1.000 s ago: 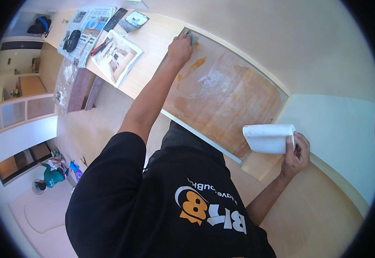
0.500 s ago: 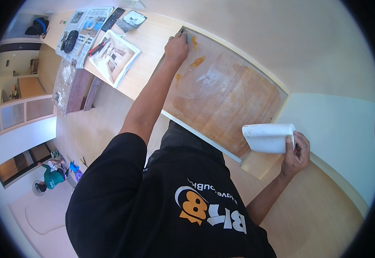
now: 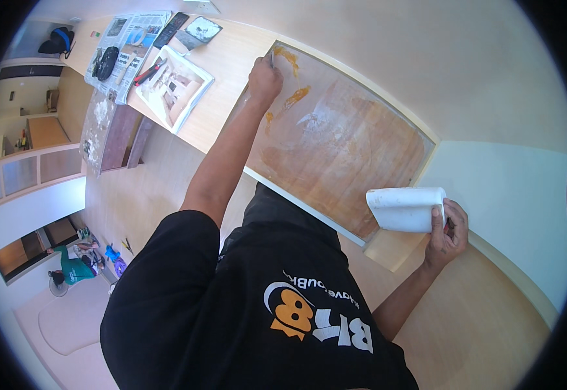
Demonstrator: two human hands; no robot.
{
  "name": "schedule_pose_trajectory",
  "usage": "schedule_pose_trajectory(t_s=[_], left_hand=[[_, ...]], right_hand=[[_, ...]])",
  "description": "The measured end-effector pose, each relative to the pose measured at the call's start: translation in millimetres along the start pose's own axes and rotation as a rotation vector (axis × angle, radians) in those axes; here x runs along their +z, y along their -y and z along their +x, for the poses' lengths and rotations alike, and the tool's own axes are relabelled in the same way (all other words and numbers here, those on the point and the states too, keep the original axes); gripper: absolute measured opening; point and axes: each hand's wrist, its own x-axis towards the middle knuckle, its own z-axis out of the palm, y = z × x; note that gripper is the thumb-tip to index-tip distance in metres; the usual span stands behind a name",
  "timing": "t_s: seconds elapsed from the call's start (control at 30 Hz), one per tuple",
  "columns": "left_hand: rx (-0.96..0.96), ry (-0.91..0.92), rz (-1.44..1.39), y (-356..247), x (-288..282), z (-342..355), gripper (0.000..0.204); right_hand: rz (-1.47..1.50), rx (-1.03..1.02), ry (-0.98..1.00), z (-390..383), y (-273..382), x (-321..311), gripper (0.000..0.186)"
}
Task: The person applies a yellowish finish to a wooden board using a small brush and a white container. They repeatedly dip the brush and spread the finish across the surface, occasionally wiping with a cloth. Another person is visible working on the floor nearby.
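Currently, the left hand (image 3: 266,77) is curled closed around a thin grey blade (image 3: 272,59), mostly hidden, at the far-left corner of a brown panel (image 3: 355,153). Orange paste (image 3: 288,60) lies just right of that hand. The right hand (image 3: 449,231) grips a white container (image 3: 403,210) between thumb and fingers, its body extending leftward.

There is one white container (image 3: 403,210) in the right fingers (image 3: 437,220), one thin flat tool (image 3: 272,59) partly hidden by the left fingers (image 3: 260,63), and one brown panel (image 3: 355,146) between them. Left of the left fingers, the desk (image 3: 238,58) carries one picture booklet (image 3: 182,88), one red-and-black hand tool (image 3: 147,73), one long black device (image 3: 170,30), one putty-smeared plate (image 3: 201,30) and one black bundle (image 3: 106,63). Farther left of them are one black-and-blue hat (image 3: 56,41) and one other person (image 3: 74,267).
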Motion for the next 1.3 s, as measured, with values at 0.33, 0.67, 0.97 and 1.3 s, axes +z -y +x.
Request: schedule_pose_trajectory(t_s=[0.33, 0.67, 0.97, 1.3], left_hand=[[0.147, -0.002, 0.195, -22, 13, 14, 0.023], [0.334, 0.126, 0.252, -18, 2, 15, 0.023], [0.332, 0.118, 0.229, -29, 9, 6, 0.025], [0.344, 0.138, 0.154, -39, 10, -3, 0.029]], right_hand=[[0.031, 0.002, -0.001, 1, 2, 1, 0.016], [0.021, 0.01, 0.007, 1, 2, -1, 0.018], [0.015, 0.062, -0.007, 0, 6, 0, 0.016], [0.011, 0.034, -0.007, 0, 4, -1, 0.017]])
